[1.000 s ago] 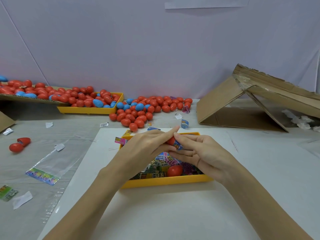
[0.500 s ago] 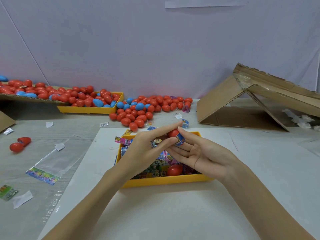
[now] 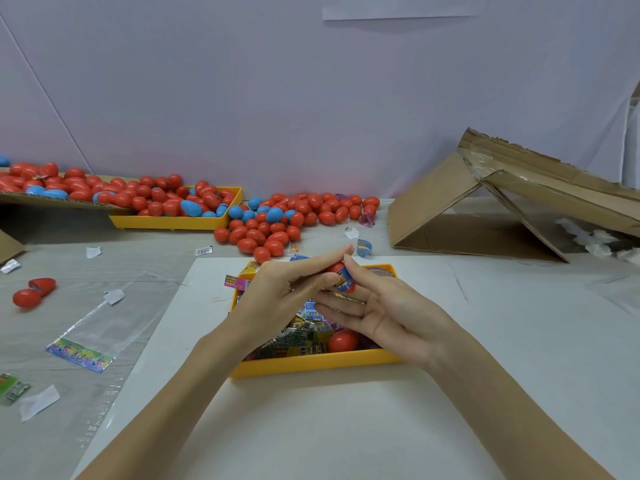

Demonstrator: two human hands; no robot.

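Red egg [image 3: 335, 268] with a printed wrapper [image 3: 345, 283] round its near end, held just above the far half of the yellow tray [image 3: 311, 364], mostly hidden by fingers. Pinched by the left hand [image 3: 294, 296], forefinger stretched over the top, thumb below. Pinched also by the right hand [image 3: 391, 320], palm up, other fingers straight. In the tray, small packets [image 3: 298, 337], print too small to read.

Person's body, one entry: left hand [image 3: 277, 299] and right hand [image 3: 391, 317] are showing bare, with long slim fingers and short plain nails, left forearm [image 3: 173, 393] and right forearm [image 3: 502, 393] showing bare likewise.
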